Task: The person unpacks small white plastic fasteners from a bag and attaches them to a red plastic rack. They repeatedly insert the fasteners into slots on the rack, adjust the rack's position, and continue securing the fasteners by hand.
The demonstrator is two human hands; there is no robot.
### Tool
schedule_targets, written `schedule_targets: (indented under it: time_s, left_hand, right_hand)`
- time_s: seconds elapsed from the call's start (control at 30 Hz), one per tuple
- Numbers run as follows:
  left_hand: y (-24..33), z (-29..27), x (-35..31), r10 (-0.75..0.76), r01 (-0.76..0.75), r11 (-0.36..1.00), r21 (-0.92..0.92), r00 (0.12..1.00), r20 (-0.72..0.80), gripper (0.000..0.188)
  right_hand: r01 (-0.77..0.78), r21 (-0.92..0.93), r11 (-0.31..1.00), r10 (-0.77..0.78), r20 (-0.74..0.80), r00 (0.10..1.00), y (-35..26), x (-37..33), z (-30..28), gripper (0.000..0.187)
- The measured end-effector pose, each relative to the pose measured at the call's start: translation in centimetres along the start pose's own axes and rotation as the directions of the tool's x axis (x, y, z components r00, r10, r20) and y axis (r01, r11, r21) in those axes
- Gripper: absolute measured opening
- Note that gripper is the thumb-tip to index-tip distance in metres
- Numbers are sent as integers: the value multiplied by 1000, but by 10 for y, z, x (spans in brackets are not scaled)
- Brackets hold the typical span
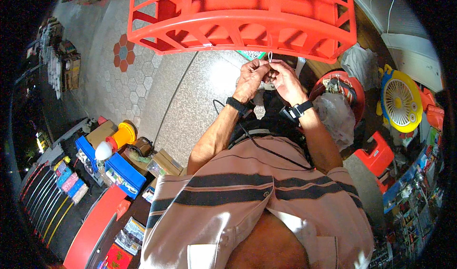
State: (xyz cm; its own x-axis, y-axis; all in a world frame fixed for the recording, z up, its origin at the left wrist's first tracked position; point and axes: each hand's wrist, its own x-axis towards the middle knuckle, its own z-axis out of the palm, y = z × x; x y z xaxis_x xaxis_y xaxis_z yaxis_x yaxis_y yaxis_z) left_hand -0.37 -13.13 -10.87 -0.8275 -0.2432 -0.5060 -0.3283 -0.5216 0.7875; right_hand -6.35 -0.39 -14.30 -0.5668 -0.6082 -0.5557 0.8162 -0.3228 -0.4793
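Cord loop [270,56], thin and white, is seen at near edge of red openwork plastic rack [228,19]; its lower end appears pinched by nearly closed left hand [252,78] and right hand [286,81]. Tension is best kept light.

One left hand [252,77] and one right hand [284,78] made two, with two black wristbands [238,106]. There was one white string [270,57], one red rack [243,18], one yellow fan [401,100], one red basin [360,97], one red jug [376,155], two pale plastic bags [335,119] and two blue boxes [124,174]. Six red hexagonal tiles [124,66] ringed one grey tile [123,53]. The goods [414,212] at lower right were too crowded to count.
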Motion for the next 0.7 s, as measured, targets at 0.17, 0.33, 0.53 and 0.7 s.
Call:
schedule_targets:
  time_s: [0.17,0.33,0.53,0.7]
  left_hand:
    - [-6,-1,3,-11,10,999,-43,1000,-6,12]
    - [-16,-4,-5,-10,9,999,32,999,35,11]
    - [-20,-3,-11,-17,16,999,-42,1000,-13,16]
    - [-13,-3,-9,68,-64,992,108,997,-32,17]
  right_hand:
    - [14,0,1000,-14,-22,1000,3,-1,0,12]
    - [43,-8,999,-44,-71,997,-1,6,-3,9]
    - [72,-110,991,-79,-53,995,-1,4,-7,10]
    - [55,-123,991,-68,-102,992,2,4,-6,11]
